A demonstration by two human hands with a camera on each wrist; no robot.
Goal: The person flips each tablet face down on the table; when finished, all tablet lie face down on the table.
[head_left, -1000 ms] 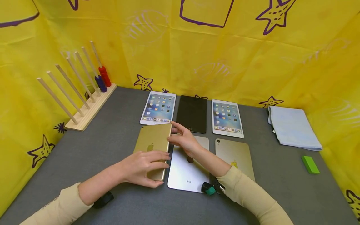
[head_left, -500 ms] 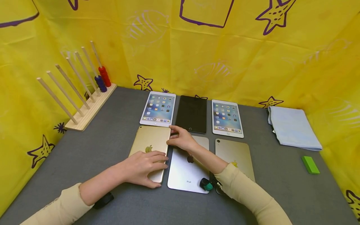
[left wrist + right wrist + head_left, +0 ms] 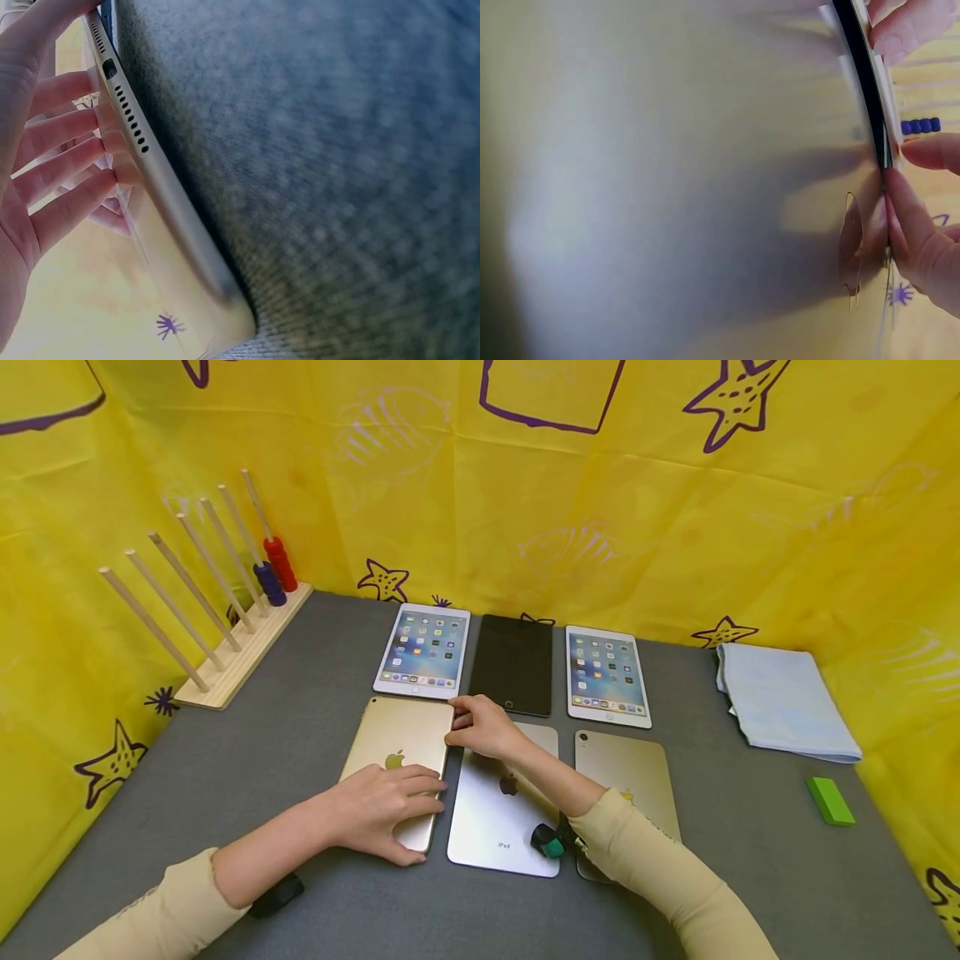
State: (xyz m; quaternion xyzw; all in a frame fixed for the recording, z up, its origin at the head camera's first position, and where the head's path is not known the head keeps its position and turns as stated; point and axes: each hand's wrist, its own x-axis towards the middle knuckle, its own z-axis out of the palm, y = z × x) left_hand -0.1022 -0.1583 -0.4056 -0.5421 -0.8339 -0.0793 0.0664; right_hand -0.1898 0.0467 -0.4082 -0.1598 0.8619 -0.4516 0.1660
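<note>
A gold tablet [image 3: 411,723] lies back side up on the grey table, logo showing. My left hand [image 3: 384,807] rests across its near half, fingers extended to the right edge and thumb at the near corner. In the left wrist view, its speaker edge [image 3: 139,124] shows close over the cloth surface. At the far right corner, my right hand [image 3: 487,728] touches the gold tablet's edge with thumb and forefinger. Below the right wrist lies a silver tablet [image 3: 495,814], back up, which fills most of the right wrist view. Another gold-backed tablet [image 3: 636,767] is partly covered by the right sleeve.
Behind stand in a row a white-framed tablet [image 3: 423,647], a black tablet [image 3: 513,664] and a second white-framed tablet [image 3: 608,672]. A wooden peg stand [image 3: 215,687] is at left. A folded blue cloth [image 3: 783,702] and a green block [image 3: 830,801] lie at right.
The gold tablet, tilted with its right edge raised one second ago, has come down flat and shifted slightly left and nearer. Both hands have followed it slightly.
</note>
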